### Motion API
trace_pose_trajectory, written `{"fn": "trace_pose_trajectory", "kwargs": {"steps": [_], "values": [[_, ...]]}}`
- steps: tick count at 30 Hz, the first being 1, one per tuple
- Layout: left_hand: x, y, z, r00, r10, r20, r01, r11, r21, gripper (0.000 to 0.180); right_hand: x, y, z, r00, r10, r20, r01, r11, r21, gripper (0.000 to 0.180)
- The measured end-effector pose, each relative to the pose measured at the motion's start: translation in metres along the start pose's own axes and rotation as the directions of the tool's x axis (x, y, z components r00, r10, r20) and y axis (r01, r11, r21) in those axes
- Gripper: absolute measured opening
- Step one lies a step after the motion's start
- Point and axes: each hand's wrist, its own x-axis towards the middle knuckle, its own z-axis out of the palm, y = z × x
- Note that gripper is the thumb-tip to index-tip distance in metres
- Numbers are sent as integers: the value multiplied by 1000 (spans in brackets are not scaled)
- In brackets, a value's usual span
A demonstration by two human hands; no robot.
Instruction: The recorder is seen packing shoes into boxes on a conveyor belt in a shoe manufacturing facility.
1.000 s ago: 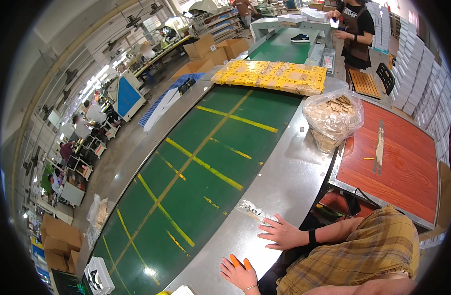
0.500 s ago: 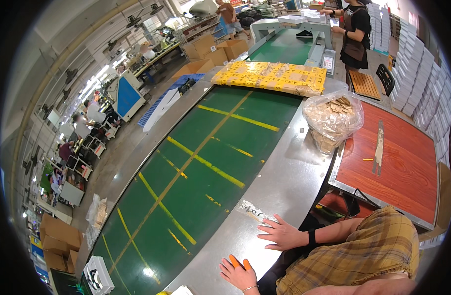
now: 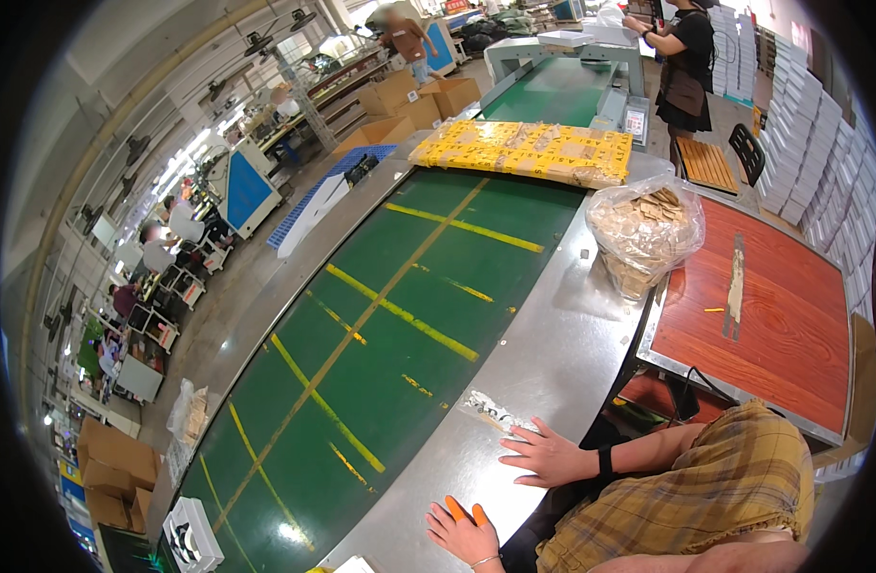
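Note:
My right hand (image 3: 550, 455), with a black band at its wrist, lies flat on the metal edge (image 3: 543, 334) of a conveyor, fingers spread. It rests beside a worn, peeling patch (image 3: 491, 411). Nearer the bottom, my left hand (image 3: 464, 533) lies on the same metal, fingers stretched out and holding nothing. Orange covers sit on two of its fingers. Left of both hands runs the green conveyor belt (image 3: 362, 430), marked with yellow lines. At its lower left end is an open white box (image 3: 192, 537) with black items inside, their kind unclear.
A yellow-taped cardboard sheet (image 3: 524, 151) spans the belt's far end. A clear bag of brown cardboard pieces (image 3: 648, 224) stands on the metal edge, beside a red wood-look table (image 3: 763, 306). A co-worker (image 3: 686, 72) stands far right near stacked white boxes (image 3: 820, 143).
My hands have stayed still. A dark shoe on the far belt is gone from view. One person in the background has moved left, and the far-right co-worker's arms have shifted.

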Motion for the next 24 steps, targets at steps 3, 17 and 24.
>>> {"fn": "trace_pose_trajectory", "kwargs": {"steps": [3,17,24], "values": [[-3,9,-15,1000,-12,11,12,999,-31,56,0,-2,2,1000,2,5,-2,1000,5,47],[-3,-12,2,1000,-13,-3,13,1000,-20,56,2,-10,1,1000,5,12,-6,1000,11,46],[-3,-17,4,1000,-8,-4,8,1000,-2,56,2,-12,5,1000,3,6,-3,1000,9,46]]}}
